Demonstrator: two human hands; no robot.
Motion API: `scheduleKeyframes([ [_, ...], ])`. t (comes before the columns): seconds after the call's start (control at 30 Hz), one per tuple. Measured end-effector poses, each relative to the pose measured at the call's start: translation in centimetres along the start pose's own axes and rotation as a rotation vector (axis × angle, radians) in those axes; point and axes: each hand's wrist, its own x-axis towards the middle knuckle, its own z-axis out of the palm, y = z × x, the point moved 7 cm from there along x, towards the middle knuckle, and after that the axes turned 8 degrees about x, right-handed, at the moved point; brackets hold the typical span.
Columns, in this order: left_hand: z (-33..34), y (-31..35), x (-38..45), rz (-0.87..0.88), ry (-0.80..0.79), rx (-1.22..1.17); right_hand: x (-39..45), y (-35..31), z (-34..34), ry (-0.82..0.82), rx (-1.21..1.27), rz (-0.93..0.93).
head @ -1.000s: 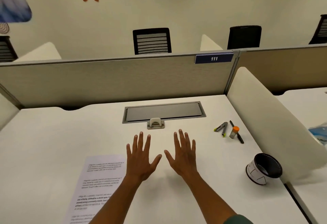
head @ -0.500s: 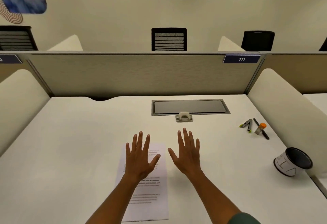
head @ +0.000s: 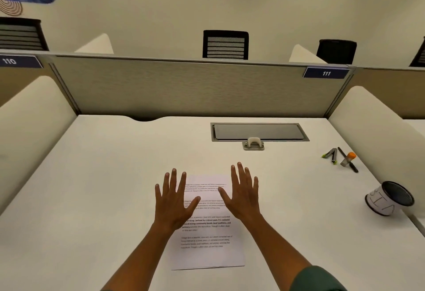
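Though flat, sheet [head: 207, 255] lengthwise toward partition [head: 184, 88]

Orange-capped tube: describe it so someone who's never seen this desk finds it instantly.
Start at the white desk, far right edge, beside the cream side panel. A small cluster of pens lies there, beyond the tipped-over cup. The tube is the short stubby one, the only one with an orange cap.

Right of the grey cable hatch [head: 259, 131] lie two markers [head: 331, 155], a black pen [head: 354, 168] and an orange-capped tube [head: 347, 159], and farther right, nearer the viewer, a tipped mesh cup [head: 383, 203].
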Motion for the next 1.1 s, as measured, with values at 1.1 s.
scheduleKeyframes([
  [1.1,8.2,-2.3,-6.9,0.212,-0.466,0.02,7.5,0.8,7.1,-0.278,0.013,-0.043],
])
